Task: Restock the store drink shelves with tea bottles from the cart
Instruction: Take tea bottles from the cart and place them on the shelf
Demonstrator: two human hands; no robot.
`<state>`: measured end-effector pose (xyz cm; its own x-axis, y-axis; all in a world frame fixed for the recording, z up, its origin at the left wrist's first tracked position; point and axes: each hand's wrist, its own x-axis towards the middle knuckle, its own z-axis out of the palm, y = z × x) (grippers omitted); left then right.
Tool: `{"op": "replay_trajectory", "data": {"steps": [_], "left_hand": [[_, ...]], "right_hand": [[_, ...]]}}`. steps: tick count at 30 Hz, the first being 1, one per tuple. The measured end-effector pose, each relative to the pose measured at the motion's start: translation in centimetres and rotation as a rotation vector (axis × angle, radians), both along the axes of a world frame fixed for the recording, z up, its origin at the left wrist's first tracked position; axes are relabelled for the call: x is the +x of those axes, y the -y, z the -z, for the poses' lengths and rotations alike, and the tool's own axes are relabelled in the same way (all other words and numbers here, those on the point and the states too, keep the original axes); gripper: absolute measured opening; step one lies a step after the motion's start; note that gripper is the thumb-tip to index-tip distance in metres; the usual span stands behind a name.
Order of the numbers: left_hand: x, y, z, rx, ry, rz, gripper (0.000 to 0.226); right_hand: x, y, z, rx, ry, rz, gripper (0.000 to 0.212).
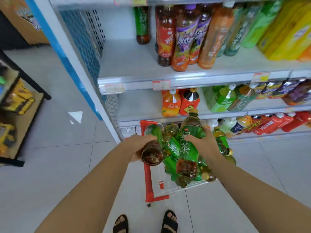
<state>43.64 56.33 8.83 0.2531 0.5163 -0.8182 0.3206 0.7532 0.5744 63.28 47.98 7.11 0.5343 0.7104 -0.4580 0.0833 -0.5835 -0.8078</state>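
My two forearms reached out from under the camera, with my sandalled feet (145,223) below them on the pale tiled floor (55,165). Ahead stood the big white shelf unit (185,79), its upper shelf half bare on the left, with one green-labelled tea bottle (142,25) alone at the back and a row of red, purple, orange and green drinks beside it. The shelf below held orange, red and green bottles, and the lowest row showed red and white ones.

Between me and the shelves sat the red-framed cart (149,182), its basket heaped with green-labelled tea bottles; too many overlapped for me to count. My left hand (139,145) was wrapped round one tea bottle (152,148), its dark base pointing at me. My right hand (202,142) was clamped on a second tea bottle (189,145), cap towards the shelves, just above the heap. That made two bottles in my hands.

A dark rack (21,106) with yellow toy boxes stood at my left.
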Motion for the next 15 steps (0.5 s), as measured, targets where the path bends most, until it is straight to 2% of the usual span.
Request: {"op": "replay_trajectory", "data": {"steps": [2, 9, 13, 15], "left_hand": [[-0.4, 0.0, -3.6, 0.072, 0.1, -0.022, 0.023], [-0.9, -0.9, -12.9, 0.391, 0.269, -0.029, 0.035], [-1.5, -1.3, -14.5, 0.498, 0.291, -0.102, 0.035], [-1.9, -1.8, -14.3, 0.534, 0.277, -0.139, 0.037]], "right_hand": [[-0.3, -0.8, -3.1, 0.063, -0.006, -0.038, 0.074], [-1.8, -3.7, -14.0, 0.352, 0.055, -0.204, 0.064], [-3.1, -5.5, -16.5, 0.463, 0.064, -0.262, 0.061], [-4.2, -6.8, -16.6, 0.488, 0.121, -0.313, 0.071]]}}
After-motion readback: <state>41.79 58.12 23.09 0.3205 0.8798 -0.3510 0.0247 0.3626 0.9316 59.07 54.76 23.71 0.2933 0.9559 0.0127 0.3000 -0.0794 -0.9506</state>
